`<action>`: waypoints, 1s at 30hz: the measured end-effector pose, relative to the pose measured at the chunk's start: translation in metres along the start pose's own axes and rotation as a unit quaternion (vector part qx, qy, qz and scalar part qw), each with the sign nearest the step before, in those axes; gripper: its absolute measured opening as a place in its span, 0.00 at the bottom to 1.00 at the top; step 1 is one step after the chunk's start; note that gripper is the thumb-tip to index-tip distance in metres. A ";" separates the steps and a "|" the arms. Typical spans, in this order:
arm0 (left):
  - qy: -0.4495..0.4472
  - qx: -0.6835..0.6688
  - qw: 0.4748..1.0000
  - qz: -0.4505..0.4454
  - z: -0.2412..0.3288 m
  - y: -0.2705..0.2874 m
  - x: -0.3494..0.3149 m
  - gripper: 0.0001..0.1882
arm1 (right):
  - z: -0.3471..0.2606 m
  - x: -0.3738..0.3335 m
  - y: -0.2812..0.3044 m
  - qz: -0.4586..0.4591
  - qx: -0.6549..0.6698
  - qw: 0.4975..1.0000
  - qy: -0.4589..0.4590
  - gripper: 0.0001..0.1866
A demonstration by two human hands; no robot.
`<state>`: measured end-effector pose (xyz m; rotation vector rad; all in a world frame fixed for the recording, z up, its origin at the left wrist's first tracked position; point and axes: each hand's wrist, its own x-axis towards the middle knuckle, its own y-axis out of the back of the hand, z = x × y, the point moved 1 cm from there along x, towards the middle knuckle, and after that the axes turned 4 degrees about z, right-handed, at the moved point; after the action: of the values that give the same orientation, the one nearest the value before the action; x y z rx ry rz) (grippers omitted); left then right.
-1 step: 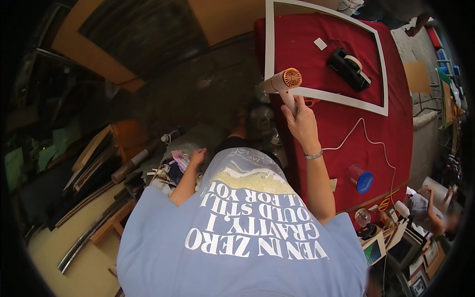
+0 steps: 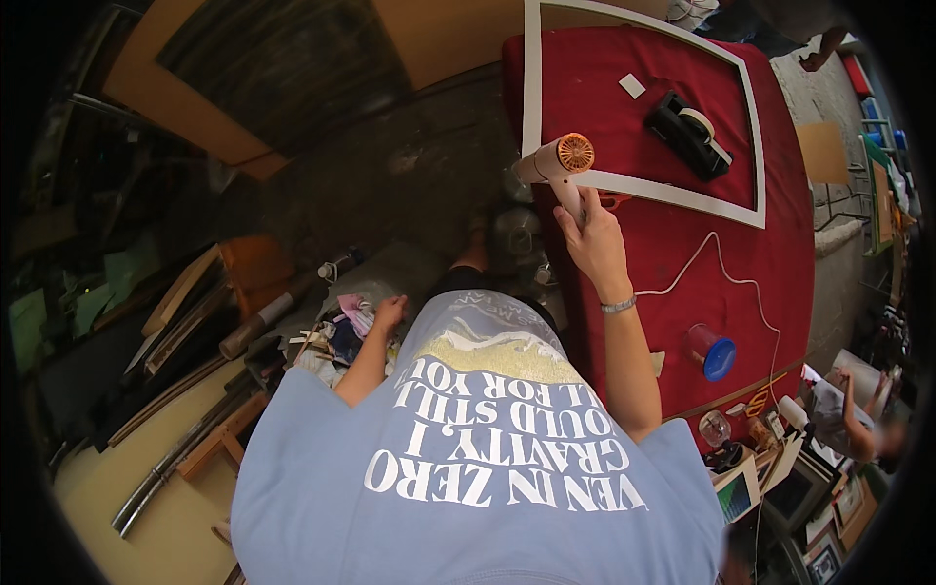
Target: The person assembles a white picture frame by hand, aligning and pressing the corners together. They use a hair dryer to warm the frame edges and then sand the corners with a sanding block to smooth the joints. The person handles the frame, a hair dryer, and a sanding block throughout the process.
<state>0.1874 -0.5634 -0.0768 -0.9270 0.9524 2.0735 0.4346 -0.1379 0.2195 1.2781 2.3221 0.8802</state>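
My right hand (image 2: 597, 249) grips the handle of a pale pink hair dryer (image 2: 552, 164), whose round orange grille faces up. The dryer is over the left edge of a red-covered table (image 2: 682, 263), by the near left corner of a white rectangular frame (image 2: 673, 193). Just past my fingers lies something with a red-orange loop handle (image 2: 612, 201), partly hidden. Low beside my body is my left hand (image 2: 391, 312), its fingers curled in and nothing visible in them. It is nearest to a pile of bags and cloths (image 2: 343, 327).
Inside the frame are a black tape dispenser (image 2: 688, 136) and a white card (image 2: 632, 86). A white cord (image 2: 717, 244) crosses the table near a blue-lidded jar (image 2: 719, 359). Boards and tubes (image 2: 185, 361) lean at left. Another person (image 2: 846, 414) is at lower right, another at top right.
My hands and the hair dryer stay where they were. The people at the top right and lower right have shifted slightly.
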 end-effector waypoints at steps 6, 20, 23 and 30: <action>0.031 -0.123 0.992 0.020 0.045 0.004 0.009 0.20 | -0.001 0.004 -0.007 0.026 -0.016 0.999 -0.010 0.19; -0.136 -0.163 0.955 -0.205 0.316 -0.132 0.013 0.25 | -0.016 0.018 0.002 -0.012 0.003 0.995 -0.101 0.18; -0.133 -0.174 0.951 -0.218 0.332 -0.155 0.003 0.26 | -0.021 0.014 0.002 0.017 -0.028 0.992 -0.124 0.18; -0.117 -0.183 0.942 -0.256 0.349 -0.163 -0.006 0.29 | -0.030 0.004 0.002 0.059 -0.016 0.976 -0.208 0.19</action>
<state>0.2066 -0.1969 0.0401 -0.9584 0.1658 1.8688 0.4173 -0.1439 0.2432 1.4412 1.9146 0.6080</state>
